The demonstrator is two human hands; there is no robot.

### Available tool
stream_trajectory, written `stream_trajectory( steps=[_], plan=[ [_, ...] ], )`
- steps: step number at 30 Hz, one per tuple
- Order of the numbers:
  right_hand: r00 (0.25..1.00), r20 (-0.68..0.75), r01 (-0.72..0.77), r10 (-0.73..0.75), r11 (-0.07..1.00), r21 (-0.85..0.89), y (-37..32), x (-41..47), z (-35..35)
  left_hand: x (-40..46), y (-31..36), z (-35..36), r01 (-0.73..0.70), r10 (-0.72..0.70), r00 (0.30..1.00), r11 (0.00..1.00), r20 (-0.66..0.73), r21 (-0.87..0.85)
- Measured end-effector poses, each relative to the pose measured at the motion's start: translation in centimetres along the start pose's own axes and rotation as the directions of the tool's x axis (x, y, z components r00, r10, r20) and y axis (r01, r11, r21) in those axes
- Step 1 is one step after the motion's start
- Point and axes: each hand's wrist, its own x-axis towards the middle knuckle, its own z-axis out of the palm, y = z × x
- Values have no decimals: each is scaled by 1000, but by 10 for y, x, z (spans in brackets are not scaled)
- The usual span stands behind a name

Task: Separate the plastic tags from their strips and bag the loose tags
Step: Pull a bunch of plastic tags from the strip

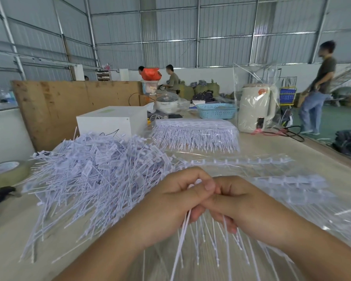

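The table (pixel 292 151) carries a big heap of loose tags (pixel 93 171) at ten o'clock and a stack of uncut strips (pixel 195 132) at twelve. At six, the left hand (pixel 170 201) and right hand (pixel 239 201) meet, fingers curled round one strip (pixel 193 236), tails hanging down. Separating seems underway; next likely needs a twist apart. Emptied strips (pixel 288 185) crowd three o'clock; open room lies near five.

Warehouse workshop, corrugated metal walls (pixel 170 27), worktable (pixel 292 155), stuffed sacks (pixel 207 88)
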Motion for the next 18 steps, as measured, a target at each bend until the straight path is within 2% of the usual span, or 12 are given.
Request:
stream_trajectory(
  steps=[2, 4, 6, 9, 11, 15, 18],
  plan=[
    [999, -17, -44, 44, 999, -17, 1, 0, -2, 2, -1, -3, 44, -45, 995, 999, -91, -15],
    [988, -104, -111, 111, 994, 9, 6, -1, -7, 4, -3, -9, 75, -85, 979, 995, -183, -61],
    [980, -168, -115, 107, 992, -42, 7, -4, -9, 4, -5, -13, 104, -114, 970, 993, -216, -55],
    [987, -160, -76, 25, 944, -320, 7, -5, 1, 3, -12, -8, 170, -169, 979, 985, -112, 2],
    [989, -150, -63, -5, 894, -444, 7, -6, 7, 3, -14, -1, 179, -178, 982, 984, -58, -1],
    [987, -161, -34, -25, 933, -358, 8, -6, 4, 3, -16, 1, 136, -136, 991, 991, -7, 5],
    [988, -152, -23, -39, 921, -389, 6, -7, 6, 0, -16, 0, 137, -136, 989, 990, 52, -14]
  ],
)
